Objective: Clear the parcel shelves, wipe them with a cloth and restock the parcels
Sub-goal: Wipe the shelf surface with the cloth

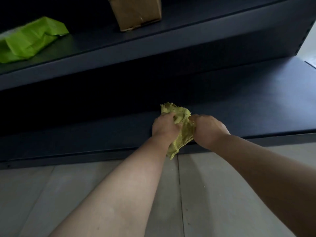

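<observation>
- Our left hand and right hand both grip the crumpled yellow-green cloth at the dark lower shelf's front edge.
- We judge this shelf cleared and the wiping under way.
- The upper dark shelf holds a brown cardboard box and a bright green plastic parcel. We cannot tell whether they are restocked or not yet cleared.

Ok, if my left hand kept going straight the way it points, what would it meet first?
Beyond the cloth it grips, the left hand would slide over the lower shelf into dark shadow; nothing shows in the way, though depth there is unclear.
</observation>
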